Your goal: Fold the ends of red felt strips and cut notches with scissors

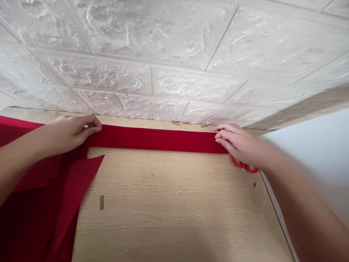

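A long, narrow strip of red fabric (158, 139) runs across the back of the wooden table, along the wall. My left hand (75, 131) pinches it near its left part, thumb and forefinger together. At the strip's right end my right hand (234, 140) has its fingertips closed on the fabric. The red handles of scissors (245, 166) show just below my right hand; their blades are hidden. More red fabric (29, 222) lies in overlapping layers at the left, under and below my left forearm, with a pointed corner on the table.
The light wooden table (169, 203) ends at the right in a slanting edge. A white brick-patterned wall (174, 47) rises right behind it. A small brown mark (101, 202) and a red scrap (255, 185) are on the tabletop.
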`<state>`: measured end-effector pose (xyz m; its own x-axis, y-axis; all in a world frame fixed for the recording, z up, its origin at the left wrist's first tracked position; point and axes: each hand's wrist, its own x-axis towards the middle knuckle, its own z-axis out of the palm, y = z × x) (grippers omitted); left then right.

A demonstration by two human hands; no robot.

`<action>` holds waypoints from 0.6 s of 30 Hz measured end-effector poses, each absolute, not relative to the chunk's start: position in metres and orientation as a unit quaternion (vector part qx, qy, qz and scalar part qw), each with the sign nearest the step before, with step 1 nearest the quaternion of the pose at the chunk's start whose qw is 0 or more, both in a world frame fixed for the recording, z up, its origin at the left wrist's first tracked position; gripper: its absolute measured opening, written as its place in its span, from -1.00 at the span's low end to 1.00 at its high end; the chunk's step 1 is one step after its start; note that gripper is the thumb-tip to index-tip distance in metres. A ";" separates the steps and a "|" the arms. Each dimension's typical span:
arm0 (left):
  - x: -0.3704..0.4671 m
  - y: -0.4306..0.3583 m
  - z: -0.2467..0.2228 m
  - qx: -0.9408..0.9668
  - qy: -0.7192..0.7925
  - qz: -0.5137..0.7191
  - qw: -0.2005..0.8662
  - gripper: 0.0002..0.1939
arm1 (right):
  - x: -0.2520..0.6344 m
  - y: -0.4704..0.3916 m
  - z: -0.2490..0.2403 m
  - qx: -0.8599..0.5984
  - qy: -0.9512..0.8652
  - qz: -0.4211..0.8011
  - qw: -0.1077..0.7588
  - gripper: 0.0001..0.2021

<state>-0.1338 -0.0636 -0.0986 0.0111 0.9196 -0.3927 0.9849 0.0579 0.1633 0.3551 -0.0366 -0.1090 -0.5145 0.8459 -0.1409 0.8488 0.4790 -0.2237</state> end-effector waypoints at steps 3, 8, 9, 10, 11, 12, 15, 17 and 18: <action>-0.134 -0.062 -0.098 0.676 0.706 -0.088 0.194 -0.59 | 0.354 -0.029 -0.111 0.488 0.854 -0.179 0.009 -0.68; -0.133 -0.057 -0.106 0.676 0.705 -0.087 0.196 -0.62 | 0.349 -0.015 -0.120 0.522 0.831 -0.191 0.005 -0.70; -0.131 -0.056 -0.107 0.675 0.706 -0.092 0.194 -0.63 | 0.348 -0.015 -0.121 0.526 0.830 -0.188 0.004 -0.70; -0.129 -0.056 -0.108 0.671 0.710 -0.097 0.190 -0.64 | 0.347 -0.015 -0.122 0.527 0.829 -0.185 0.000 -0.70; -0.127 -0.057 -0.108 0.665 0.716 -0.103 0.187 -0.63 | 0.346 -0.017 -0.124 0.529 0.829 -0.183 -0.008 -0.71; -0.125 -0.057 -0.109 0.655 0.724 -0.107 0.186 -0.63 | 0.346 -0.019 -0.125 0.532 0.827 -0.182 -0.018 -0.71; -0.123 -0.059 -0.111 0.652 0.728 -0.098 0.186 -0.62 | 0.345 -0.026 -0.129 0.556 0.807 -0.186 -0.064 -0.75; -0.125 -0.059 -0.113 0.681 0.706 -0.084 0.175 -0.62 | 0.345 -0.030 -0.132 0.567 0.798 -0.185 -0.082 -0.77; -0.126 -0.058 -0.114 0.694 0.696 -0.082 0.166 -0.60 | 0.346 -0.031 -0.133 0.566 0.800 -0.180 -0.086 -0.77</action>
